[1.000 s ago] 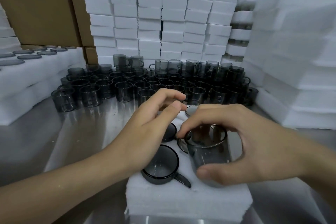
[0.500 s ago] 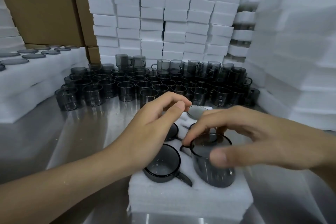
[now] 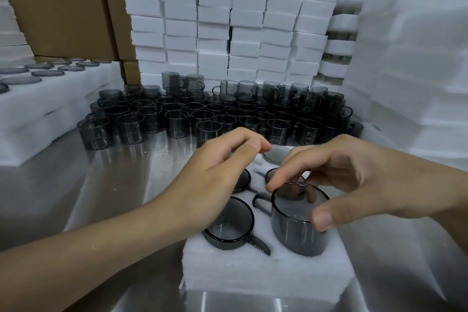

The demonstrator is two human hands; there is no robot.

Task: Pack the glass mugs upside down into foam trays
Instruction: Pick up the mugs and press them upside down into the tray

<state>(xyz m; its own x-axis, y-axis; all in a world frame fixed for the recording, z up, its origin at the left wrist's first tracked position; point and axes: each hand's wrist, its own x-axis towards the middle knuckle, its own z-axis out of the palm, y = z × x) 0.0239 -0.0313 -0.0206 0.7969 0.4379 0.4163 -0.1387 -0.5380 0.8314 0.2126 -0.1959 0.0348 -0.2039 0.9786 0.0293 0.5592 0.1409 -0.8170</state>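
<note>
Bare steel table point(image 3: 114, 197) left of foam tray point(image 3: 253, 273); loose mugs point(image 3: 202, 114) crowd behind, foam stacks point(image 3: 405, 83) wall right

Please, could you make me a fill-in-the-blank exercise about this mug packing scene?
1. The right hand grips a glass mug whose handle points to the person's ____.
2. The foam tray is ____ in colour.
3. Cardboard boxes stand at the far ____.
Missing words: left; white; left.

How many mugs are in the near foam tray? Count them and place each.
5 in the foam tray: near-left mug; near-right mug, gripped by the right hand; middle-left mug; middle-right mug; far-right mug. The left hand may hide another.
</note>
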